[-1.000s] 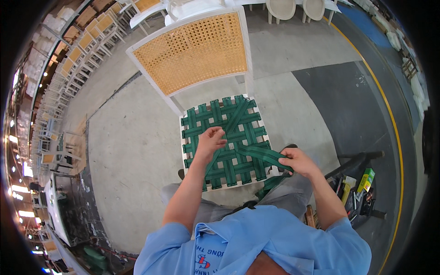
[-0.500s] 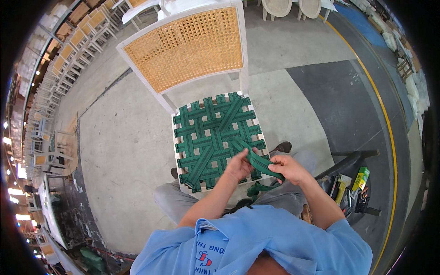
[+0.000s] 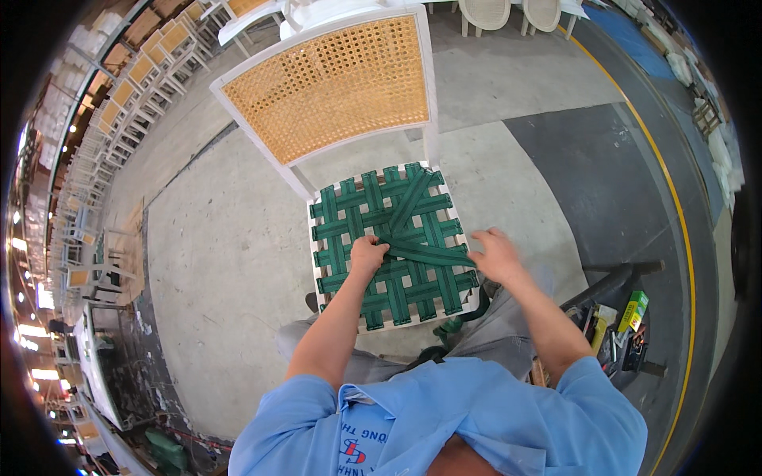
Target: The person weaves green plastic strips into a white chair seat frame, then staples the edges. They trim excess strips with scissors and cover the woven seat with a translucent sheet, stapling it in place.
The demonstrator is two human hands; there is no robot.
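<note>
Hands spread apart — left grip (image 3: 367, 255) and right grip (image 3: 494, 255) pinching green strap (image 3: 429, 254) taut.

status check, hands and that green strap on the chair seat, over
Left hand shut on the green strap over the woven seat. Right hand grips its other end at the seat's right edge. Strap pulled straight between them. Nothing in the way.

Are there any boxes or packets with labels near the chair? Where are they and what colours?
Small box: on the floor to the right of the chair, by the dark metal frame; rectangular, green with a red and yellow end.
Flat packet: just left of that box; pale yellow, shape unclear.
Shirt print: on the blue shirt's chest; red and dark lettering with a small emblem.
No screens or signs show.
</note>
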